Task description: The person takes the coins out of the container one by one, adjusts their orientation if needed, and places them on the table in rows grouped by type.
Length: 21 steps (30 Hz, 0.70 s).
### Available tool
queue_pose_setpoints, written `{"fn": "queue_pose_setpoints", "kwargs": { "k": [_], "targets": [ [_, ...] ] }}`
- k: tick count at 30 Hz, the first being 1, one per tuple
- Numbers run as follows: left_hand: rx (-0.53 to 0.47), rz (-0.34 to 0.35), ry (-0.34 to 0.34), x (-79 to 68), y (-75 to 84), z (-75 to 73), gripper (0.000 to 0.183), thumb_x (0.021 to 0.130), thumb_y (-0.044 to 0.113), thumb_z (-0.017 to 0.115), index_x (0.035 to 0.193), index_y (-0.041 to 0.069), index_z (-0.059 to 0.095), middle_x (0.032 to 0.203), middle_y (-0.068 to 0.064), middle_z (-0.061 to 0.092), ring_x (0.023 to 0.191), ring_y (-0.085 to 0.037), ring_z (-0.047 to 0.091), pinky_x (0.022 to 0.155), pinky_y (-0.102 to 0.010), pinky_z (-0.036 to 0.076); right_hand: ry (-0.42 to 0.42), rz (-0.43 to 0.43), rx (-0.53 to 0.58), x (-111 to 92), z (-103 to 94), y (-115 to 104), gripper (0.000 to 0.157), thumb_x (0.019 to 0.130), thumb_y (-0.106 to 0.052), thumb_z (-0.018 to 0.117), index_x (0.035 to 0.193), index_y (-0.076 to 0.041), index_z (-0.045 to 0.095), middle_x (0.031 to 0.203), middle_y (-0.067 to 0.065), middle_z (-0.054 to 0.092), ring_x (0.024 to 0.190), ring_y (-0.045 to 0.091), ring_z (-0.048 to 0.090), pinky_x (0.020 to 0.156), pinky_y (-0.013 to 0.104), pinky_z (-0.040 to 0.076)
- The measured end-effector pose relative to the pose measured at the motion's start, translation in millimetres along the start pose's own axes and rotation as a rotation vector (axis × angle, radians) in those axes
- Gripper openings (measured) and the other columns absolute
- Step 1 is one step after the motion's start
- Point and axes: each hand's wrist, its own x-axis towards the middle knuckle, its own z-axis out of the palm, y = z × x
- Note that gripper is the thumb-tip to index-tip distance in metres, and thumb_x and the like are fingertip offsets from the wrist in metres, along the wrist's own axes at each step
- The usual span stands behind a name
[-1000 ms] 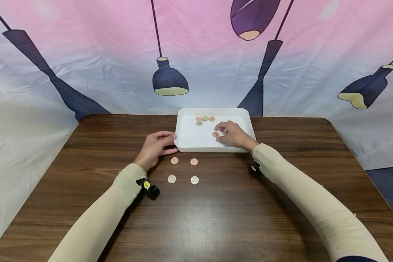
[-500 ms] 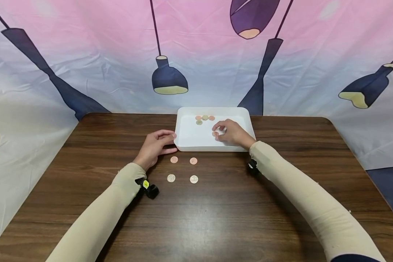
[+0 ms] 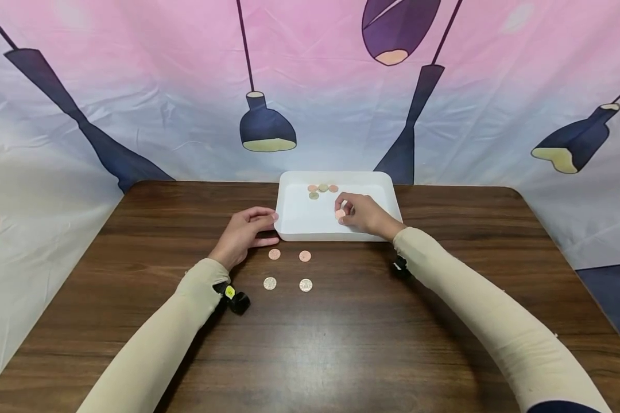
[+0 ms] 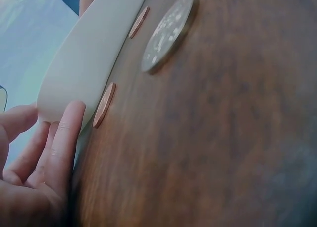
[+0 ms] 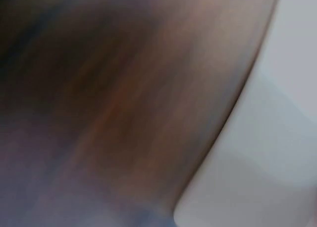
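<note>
In the head view, my right hand [image 3: 365,214] is over the white tray [image 3: 315,235] and pinches a copper-coloured coin [image 3: 340,214] between thumb and fingertips. My left hand [image 3: 241,232] lies at the tray's left side, fingertips touching its rim and front corner. The left wrist view shows those fingers [image 4: 62,152] fairly straight against the tray's pale wall [image 4: 84,53]. Towards the back of the tray lie more coins: a copper one [image 3: 312,188], a dull yellowish one [image 3: 323,187], another copper one [image 3: 333,189], and a second yellowish one [image 3: 314,195].
On the wooden table [image 3: 310,355], before the tray, two copper coins [image 3: 274,254] form a row, with two silvery coins [image 3: 270,283] in a row nearer the person. A printed cloth [image 3: 186,115] hangs behind the table. The right wrist view has the tray's wall [image 5: 247,172] and blurred wood.
My right thumb and fingers have closed on the copper coin, which lay on the tray floor earlier and now tilts up in the pinch. My left hand stays at the tray.
</note>
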Motion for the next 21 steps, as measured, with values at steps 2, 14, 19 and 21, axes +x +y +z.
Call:
{"fn": "queue_pose_setpoints", "kwargs": {
  "k": [2,14,19,21],
  "targets": [
    [0.003,-0.004,-0.003,-0.5,-0.6,-1.6,0.043,0.106,0.021,0.069,0.141,-0.001,0.058,0.125,-0.013,0.063,0.113,-0.023,0.068,0.088,-0.038,0.069,-0.004,-0.026,-0.019,-0.8,0.8,-0.3,0.02,0.098,-0.002,0.074,0.115,-0.01,0.065,0.095,0.009,0.066,0.084,0.024,0.057,0.074,0.033,0.048],
    [-0.006,-0.009,-0.006,-0.4,-0.3,-2.8,0.041,0.105,0.021,0.069,0.138,0.0,0.059,0.124,-0.012,0.063,0.114,-0.023,0.068,0.09,-0.038,0.068,-0.047,-0.132,-0.085,-0.9,-7.2,-0.9,0.026,0.096,-0.003,0.073,0.122,-0.002,0.075,0.099,0.01,0.069,0.087,0.024,0.061,0.077,0.034,0.053],
    [-0.017,-0.02,0.0,0.0,-0.5,-2.7,0.039,0.105,0.02,0.069,0.138,0.0,0.06,0.126,-0.012,0.062,0.113,-0.022,0.068,0.091,-0.036,0.067,-0.065,-0.143,-0.118,-1.1,-7.9,-3.3,0.024,0.097,-0.003,0.07,0.12,-0.002,0.076,0.103,0.011,0.072,0.087,0.024,0.061,0.078,0.035,0.055],
    [-0.019,-0.02,-0.002,0.1,-0.1,-2.7,0.04,0.105,0.02,0.069,0.139,-0.001,0.06,0.128,-0.013,0.061,0.114,-0.022,0.068,0.093,-0.035,0.067,-0.068,-0.147,-0.148,-0.9,-7.9,-4.5,0.021,0.098,-0.005,0.07,0.118,-0.002,0.076,0.103,0.01,0.073,0.088,0.024,0.062,0.08,0.036,0.056]
  ]
}}
